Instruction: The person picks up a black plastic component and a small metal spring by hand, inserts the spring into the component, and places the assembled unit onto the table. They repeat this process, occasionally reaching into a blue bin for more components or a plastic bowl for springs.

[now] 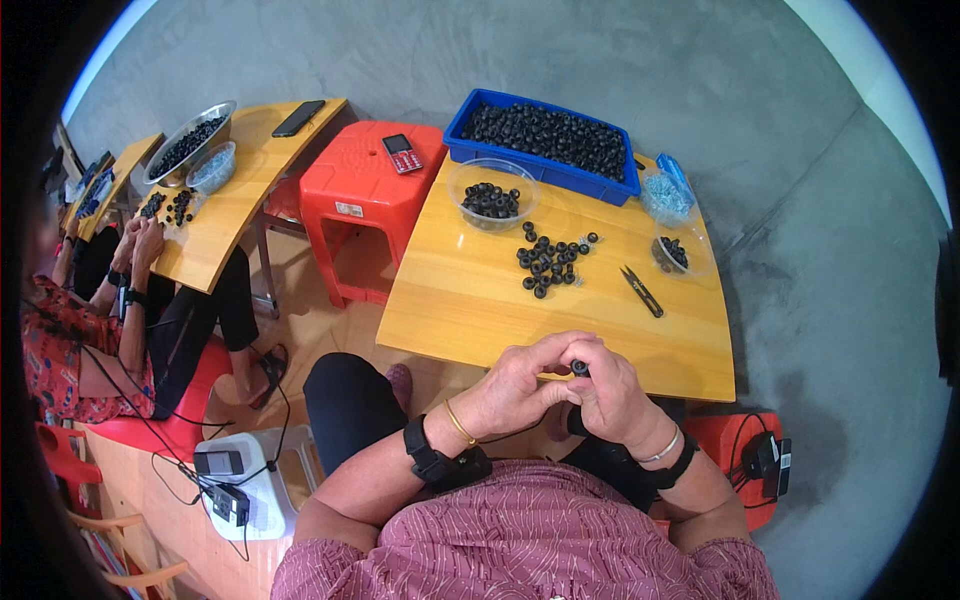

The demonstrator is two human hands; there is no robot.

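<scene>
Just past the near edge of the table, my two hands meet around a small round black part (579,368) with a hole in it. My right hand (615,398) has its thumb and fingers curled round the part. Closed against it from the other side, my left hand (515,388) reaches its fingertips to the same spot; they are partly hidden by the right fingers. A loose group of similar black parts (545,265) lies on the table beyond my hands, with a few clear bits at its right. Black thread snips (642,291) lie to the right of them.
On the wooden table (450,310) stand a blue tray (610,190) of black parts, a clear bowl (492,170), a smaller tub (690,262) and a bag of pale blue bits (667,195). Left are a red stool (345,180) with a phone (402,154) and a co-worker's table (215,240).
</scene>
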